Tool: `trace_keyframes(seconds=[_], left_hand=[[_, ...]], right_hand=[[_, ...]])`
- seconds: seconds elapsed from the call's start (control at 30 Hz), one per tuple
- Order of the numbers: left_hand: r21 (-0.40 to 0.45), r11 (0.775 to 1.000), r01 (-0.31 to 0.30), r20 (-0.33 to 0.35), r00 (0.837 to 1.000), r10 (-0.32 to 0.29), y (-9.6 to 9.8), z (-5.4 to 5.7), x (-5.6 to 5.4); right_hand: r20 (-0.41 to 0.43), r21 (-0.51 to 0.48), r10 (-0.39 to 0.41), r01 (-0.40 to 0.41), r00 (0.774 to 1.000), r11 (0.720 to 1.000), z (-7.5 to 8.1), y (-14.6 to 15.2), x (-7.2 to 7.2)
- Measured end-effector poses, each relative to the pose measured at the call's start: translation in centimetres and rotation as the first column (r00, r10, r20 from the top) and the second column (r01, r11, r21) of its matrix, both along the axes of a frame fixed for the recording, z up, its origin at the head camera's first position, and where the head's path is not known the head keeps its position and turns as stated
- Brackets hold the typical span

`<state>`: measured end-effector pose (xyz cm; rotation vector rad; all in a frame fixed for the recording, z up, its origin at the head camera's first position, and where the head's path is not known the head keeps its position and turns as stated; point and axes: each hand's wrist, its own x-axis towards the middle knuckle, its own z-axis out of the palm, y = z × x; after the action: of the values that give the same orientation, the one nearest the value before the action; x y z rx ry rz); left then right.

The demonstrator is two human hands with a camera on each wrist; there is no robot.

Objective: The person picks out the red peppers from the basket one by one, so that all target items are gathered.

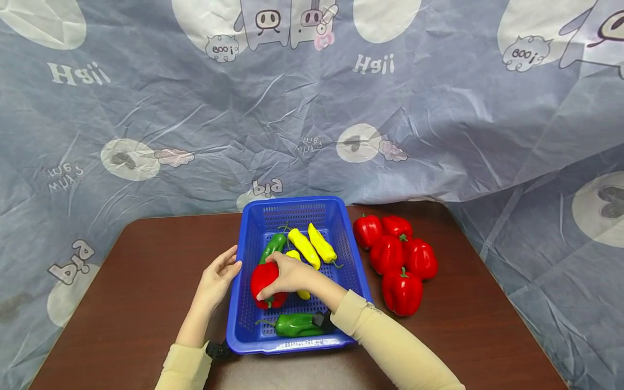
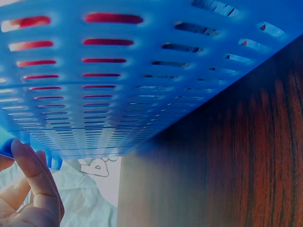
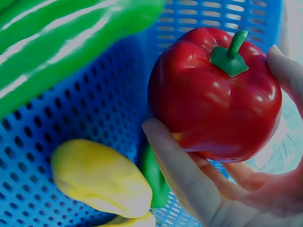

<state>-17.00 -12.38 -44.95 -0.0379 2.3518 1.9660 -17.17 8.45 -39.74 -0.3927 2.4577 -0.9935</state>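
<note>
My right hand [image 1: 288,275] grips a red bell pepper [image 3: 215,94] with a green stem, thumb on one side and fingers on the other. It holds the pepper inside the blue basket [image 1: 358,260], toward the left wall. With thumb and fingertips, my left hand [image 1: 214,280] holds the basket's left rim from outside. In the basket lie a long green pepper [image 1: 274,246] behind the red one and another green pepper [image 1: 294,325] at the front. Two yellow peppers [image 1: 303,248] lie toward the back; a further yellow pepper [image 3: 102,177] is partly hidden by my right hand in the head view.
Several red bell peppers [image 1: 387,254] are grouped on the brown table [image 1: 166,271], right of the basket. A patterned grey-blue cloth [image 1: 219,108] hangs behind the table. Black wrist straps [image 1: 218,350] sit at both sleeves.
</note>
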Motion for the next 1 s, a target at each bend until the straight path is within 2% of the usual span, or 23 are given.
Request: trace_keyframes(seconds=[0.2,0.37,0.57,0.8,1.0], left_hand=[[0.009,1.0,0.003,-0.011,1.0,-0.003,0.2,0.2,0.1],[0.0,1.0,0.001,-0.039,0.999,-0.001,0.4,0.2,0.0],[0.01,1.0,0.009,-0.024,1.0,-0.008,0.4,0.3,-0.1],[-0.007,1.0,0.012,-0.002,1.0,-0.012,0.2,0.4,0.1],[-0.014,1.0,0.002,0.007,1.0,-0.002,0.1,0.3,0.1]], right_hand=[[-0.035,-0.105,-0.022,0.018,0.999,0.994,1.8,1.1,0.0],[-0.053,-0.211,-0.061,0.049,0.997,0.976,3.6,2.6,0.3],[-0.03,-0.333,-0.124,0.107,0.992,0.937,5.1,4.9,0.8],[-0.042,-0.399,-0.22,0.186,0.975,0.898,6.4,7.4,1.9],[-0.061,-0.463,-0.258,0.202,0.964,0.863,7.2,9.2,2.8]])
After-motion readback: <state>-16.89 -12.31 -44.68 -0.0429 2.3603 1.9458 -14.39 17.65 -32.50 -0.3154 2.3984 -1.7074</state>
